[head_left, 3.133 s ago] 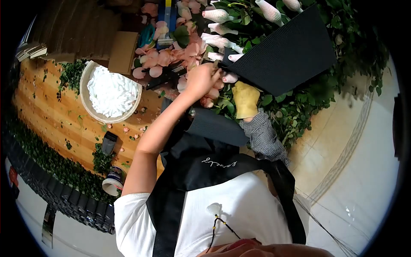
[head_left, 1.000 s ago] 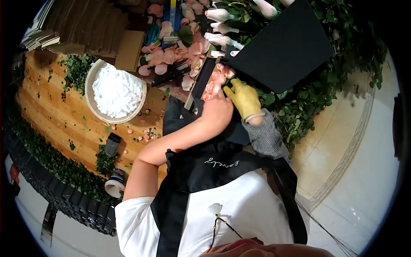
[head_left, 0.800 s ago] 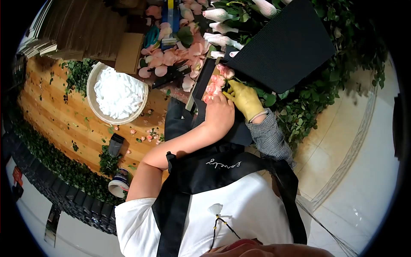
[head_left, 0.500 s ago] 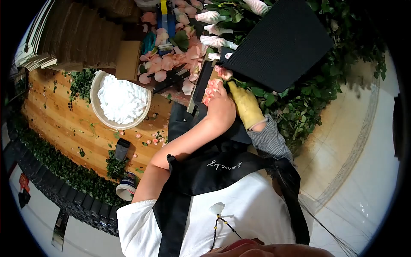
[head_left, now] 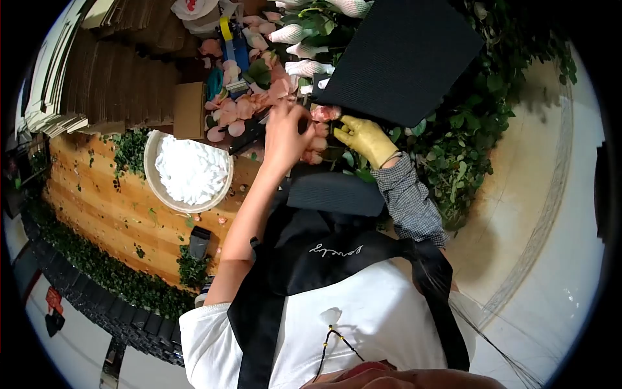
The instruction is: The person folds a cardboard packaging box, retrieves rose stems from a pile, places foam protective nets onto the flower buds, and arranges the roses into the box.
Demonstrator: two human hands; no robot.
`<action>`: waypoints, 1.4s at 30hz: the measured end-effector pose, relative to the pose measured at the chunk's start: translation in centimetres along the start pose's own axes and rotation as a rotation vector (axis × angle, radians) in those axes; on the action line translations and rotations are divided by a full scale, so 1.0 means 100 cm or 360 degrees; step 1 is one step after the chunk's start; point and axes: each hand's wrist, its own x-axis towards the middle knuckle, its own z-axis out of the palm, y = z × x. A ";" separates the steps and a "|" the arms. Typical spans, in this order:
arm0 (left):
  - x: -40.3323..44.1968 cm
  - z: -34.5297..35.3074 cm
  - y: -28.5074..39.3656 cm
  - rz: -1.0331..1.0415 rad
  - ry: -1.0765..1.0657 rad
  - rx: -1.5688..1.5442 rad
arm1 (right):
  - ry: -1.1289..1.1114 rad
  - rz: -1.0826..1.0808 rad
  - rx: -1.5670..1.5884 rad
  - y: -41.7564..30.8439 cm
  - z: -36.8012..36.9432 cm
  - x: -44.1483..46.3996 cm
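Holds the bare left hand [head_left: 283,139] up beside the row of pink roses [head_left: 325,113], fingers [head_left: 301,111] curled toward the thumb with a small gap in the loop (cannot tell of any hold on a petal or stem there). Keeps the right hand [head_left: 370,141], in a yellow glove, on the other side of the same roses, fingers [head_left: 350,122] partly open and pointing at the blooms (cannot tell of any stem between them).

Shows beyond the hands a large black corrugated sheet [head_left: 402,61], tilted over green leaves [head_left: 463,146], with net-covered buds [head_left: 286,34] near its left edge. Has loose pink petals [head_left: 227,113] scattered past the left hand, around a blue tool [head_left: 237,53], and near them a cardboard box [head_left: 189,110]. Includes, farther left, a round basin [head_left: 153,180] full of white pieces [head_left: 192,170].
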 end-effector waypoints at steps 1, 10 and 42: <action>0.002 0.010 -0.008 -0.0030 0.0099 -0.0004 | 0.0004 0.0002 0.0024 0.000 0.005 -0.003; 0.010 0.077 -0.049 -0.0129 0.0008 -0.0323 | 0.0437 -0.0354 -0.0223 0.002 0.023 -0.012; 0.007 0.010 -0.051 -0.0269 -0.0124 -0.0629 | 0.0230 -0.0115 -0.1259 -0.041 0.029 -0.008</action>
